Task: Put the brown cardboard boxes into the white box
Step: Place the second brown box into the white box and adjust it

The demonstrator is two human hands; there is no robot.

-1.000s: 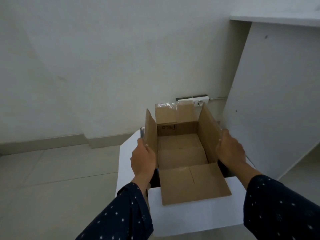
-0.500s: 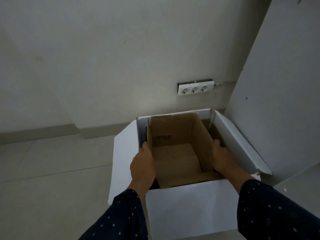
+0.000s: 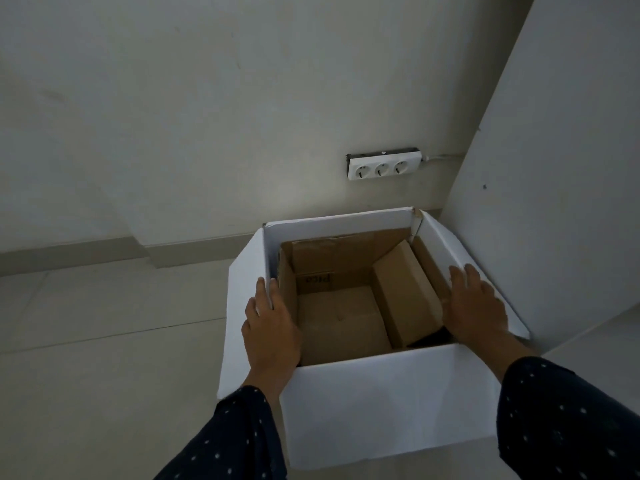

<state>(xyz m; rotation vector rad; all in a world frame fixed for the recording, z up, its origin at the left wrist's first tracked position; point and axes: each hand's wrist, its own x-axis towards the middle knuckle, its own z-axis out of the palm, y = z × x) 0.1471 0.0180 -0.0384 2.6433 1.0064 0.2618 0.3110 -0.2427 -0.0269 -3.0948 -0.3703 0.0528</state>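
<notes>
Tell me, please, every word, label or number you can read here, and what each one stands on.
"pico": dark print, upside down from this view, on the far inner wall of the brown cardboard box inside the white box; dim, so the reading is uncertain.
The socket strip on the wall shows no readable text.

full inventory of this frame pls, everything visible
white box: 1, white, on the floor by the wall, flaps open
cardboard box: 1, brown, open, inside the white box
socket strip: 1, white, three outlets, on the wall above the box
panel: 1, white, right of the box
floor: pale tiles
sleeves: 2, dark with white dots
left hand: open, on the white box's left rim
right hand: open, at the right rim
</notes>
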